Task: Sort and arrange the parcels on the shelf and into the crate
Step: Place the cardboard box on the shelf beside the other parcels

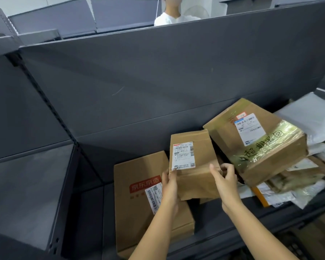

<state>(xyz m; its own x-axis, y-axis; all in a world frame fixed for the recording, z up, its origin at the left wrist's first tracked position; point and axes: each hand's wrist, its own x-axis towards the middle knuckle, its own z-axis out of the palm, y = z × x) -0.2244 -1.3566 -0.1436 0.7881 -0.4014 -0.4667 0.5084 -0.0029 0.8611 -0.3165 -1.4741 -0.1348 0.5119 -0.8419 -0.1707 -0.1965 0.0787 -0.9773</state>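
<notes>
While its lower edge hides behind the fingers, the small brown cardboard parcel [194,166] with a blurred white label is clamped between the left hand [170,186] and right hand [226,182], above a flat red-printed carton [139,203] on the dark grey metal shelf [90,212].

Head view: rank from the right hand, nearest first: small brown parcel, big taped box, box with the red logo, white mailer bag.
1. small brown parcel: in the right hand's grip.
2. big taped box: just right of the hand.
3. box with the red logo: lower left, past the left hand.
4. white mailer bag: far right, behind.
</notes>
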